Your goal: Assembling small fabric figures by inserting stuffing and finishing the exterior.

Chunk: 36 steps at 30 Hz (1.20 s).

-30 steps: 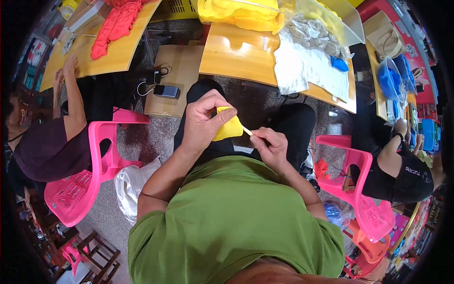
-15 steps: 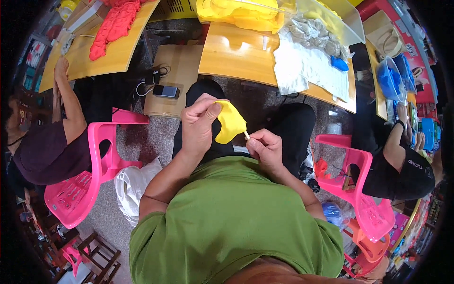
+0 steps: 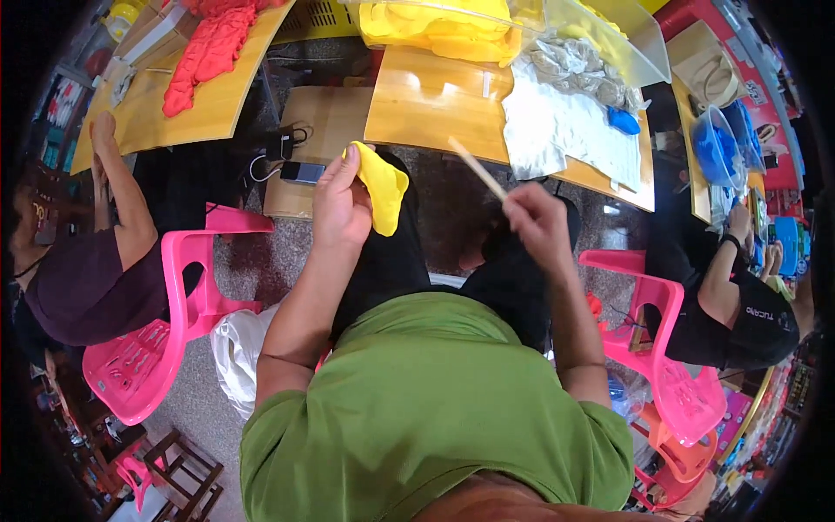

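My left hand [image 3: 340,205] is raised above my lap. Its thumb and fingers pinch the upper end of a soft yellow piece [image 3: 383,190], cloth-like or rubbery, which hangs down beside them. Apart from it, my right hand [image 3: 537,224] grips a thin pale stick [image 3: 479,170], wooden in look, tilted up and to the left. Motion smears the right hand and the stick a little. The stick's lower end is hidden in the fingers.
Ahead stands a wooden table [image 3: 435,100] with a clear bin [image 3: 513,16] of yellow pieces, a white cloth [image 3: 574,135] and a grey bundle [image 3: 584,71]. Seated people work on both sides, by a left pink chair [image 3: 178,304] and a right pink chair [image 3: 665,322].
My right hand has moved up and right with the stick, whose tip has come away from the yellow piece. My left hand has shifted up and left, still pinching that piece.
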### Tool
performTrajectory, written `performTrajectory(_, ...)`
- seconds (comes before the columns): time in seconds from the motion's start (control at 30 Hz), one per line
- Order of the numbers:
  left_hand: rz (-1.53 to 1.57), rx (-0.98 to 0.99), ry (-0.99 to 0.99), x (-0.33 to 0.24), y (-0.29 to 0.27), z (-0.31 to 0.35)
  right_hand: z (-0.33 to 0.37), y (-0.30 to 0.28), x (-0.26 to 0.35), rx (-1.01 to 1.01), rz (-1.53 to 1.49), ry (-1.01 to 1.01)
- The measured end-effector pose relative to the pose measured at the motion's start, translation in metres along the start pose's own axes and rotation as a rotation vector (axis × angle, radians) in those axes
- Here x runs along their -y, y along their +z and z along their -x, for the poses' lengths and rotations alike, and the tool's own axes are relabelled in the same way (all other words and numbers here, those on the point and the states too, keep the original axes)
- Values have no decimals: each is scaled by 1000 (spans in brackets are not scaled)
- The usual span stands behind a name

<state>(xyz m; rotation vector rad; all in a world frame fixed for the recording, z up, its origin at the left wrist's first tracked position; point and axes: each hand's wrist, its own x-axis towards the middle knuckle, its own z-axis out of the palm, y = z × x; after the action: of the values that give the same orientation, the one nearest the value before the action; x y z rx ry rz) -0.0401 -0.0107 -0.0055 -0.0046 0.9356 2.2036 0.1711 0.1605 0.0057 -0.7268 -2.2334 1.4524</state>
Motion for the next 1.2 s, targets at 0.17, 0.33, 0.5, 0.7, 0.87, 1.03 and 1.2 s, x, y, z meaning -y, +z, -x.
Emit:
performTrajectory(0.17, 155, -147, -169, 17, 7, -25, -83, -10, -23, -226, 618, -354)
performTrajectory(0.33, 112, -129, -250, 25, 1, -51, -144, 14, -52, -199, 820, -397)
performTrajectory(0.5, 47, -96, -188, 46, 16, -98, -165, 21, -50, -202, 893, -430)
performTrajectory(0.7, -131, -124, 44, 73, 45, -142, -174, -26, -52, -436, 734, -589)
performTrajectory(0.87, -162, -126, 118, 92, 54, -166, -194, -79, -62, -753, 725, -430)
performTrajectory(1.03, -342, -199, 348, 101, 77, -175, -228, -97, -60, -751, 925, -281)
performTrajectory(1.2, -875, -137, 544, 105, 69, -168, -249, -114, -58, -749, 744, -174)
